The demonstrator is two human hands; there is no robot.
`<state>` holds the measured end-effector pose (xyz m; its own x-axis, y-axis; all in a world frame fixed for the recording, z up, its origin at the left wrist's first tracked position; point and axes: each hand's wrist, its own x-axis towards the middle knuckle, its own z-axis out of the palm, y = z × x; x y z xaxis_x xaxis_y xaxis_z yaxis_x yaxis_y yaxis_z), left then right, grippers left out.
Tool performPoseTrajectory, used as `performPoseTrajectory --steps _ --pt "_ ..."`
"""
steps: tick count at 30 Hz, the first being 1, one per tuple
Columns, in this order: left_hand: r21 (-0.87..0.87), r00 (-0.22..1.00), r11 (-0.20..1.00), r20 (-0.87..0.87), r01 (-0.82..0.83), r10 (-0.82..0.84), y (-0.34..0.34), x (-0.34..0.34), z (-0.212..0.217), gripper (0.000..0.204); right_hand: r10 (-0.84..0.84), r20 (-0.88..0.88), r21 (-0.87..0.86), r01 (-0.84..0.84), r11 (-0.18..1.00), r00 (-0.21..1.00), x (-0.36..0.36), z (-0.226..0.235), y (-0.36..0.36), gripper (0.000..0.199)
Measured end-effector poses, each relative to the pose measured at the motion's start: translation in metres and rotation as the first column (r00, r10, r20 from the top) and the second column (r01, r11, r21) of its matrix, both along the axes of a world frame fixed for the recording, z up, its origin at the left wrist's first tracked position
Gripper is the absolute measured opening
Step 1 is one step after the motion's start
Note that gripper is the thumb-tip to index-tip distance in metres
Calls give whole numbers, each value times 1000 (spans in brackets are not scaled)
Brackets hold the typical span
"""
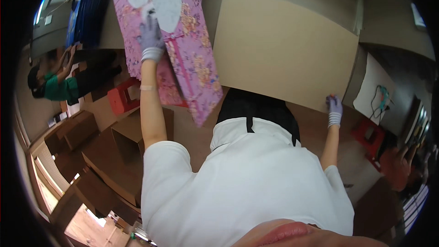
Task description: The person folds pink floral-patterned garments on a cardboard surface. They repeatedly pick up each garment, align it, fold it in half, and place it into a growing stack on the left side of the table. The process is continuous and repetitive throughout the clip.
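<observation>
My left hand (151,41), in a pale lilac glove with a white cuff, reaches over a stack of flat pink flowered packaging sheets (190,59) at the far left of the table. Its fingers are stretched out over the top sheet, beside a white printed panel (165,11); they are slightly blurred. To the right lies a large plain brown cardboard sheet (286,45). My right hand (335,105), gloved alike, is at the near right corner of that cardboard. Its fingers are curled, with a small orange-red spot showing at the tips; what it belongs to cannot be made out.
Red stools stand at left (122,97) and right (368,137). Brown cardboard boxes (114,155) fill the lower left. A person in green (61,84) works at the far left, and another person (398,169) is at the right. A white sheet (371,84) bears a teal corded tool (383,96).
</observation>
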<state>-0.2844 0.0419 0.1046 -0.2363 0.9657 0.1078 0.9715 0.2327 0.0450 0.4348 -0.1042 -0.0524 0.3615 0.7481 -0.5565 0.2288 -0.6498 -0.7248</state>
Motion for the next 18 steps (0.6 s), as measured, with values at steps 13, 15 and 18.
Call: performPoseTrajectory --steps 13,15,18 --pt "2 865 989 484 -150 130 69 -74 -44 60 817 -332 227 -801 555 472 -393 140 100 35" --pt "23 722 993 689 -115 67 77 -85 -38 60 695 -519 112 -767 632 497 -431 155 126 31" --pt "43 304 998 952 -45 -28 91 -97 -16 61 519 -664 3 -692 722 539 -462 153 155 27"
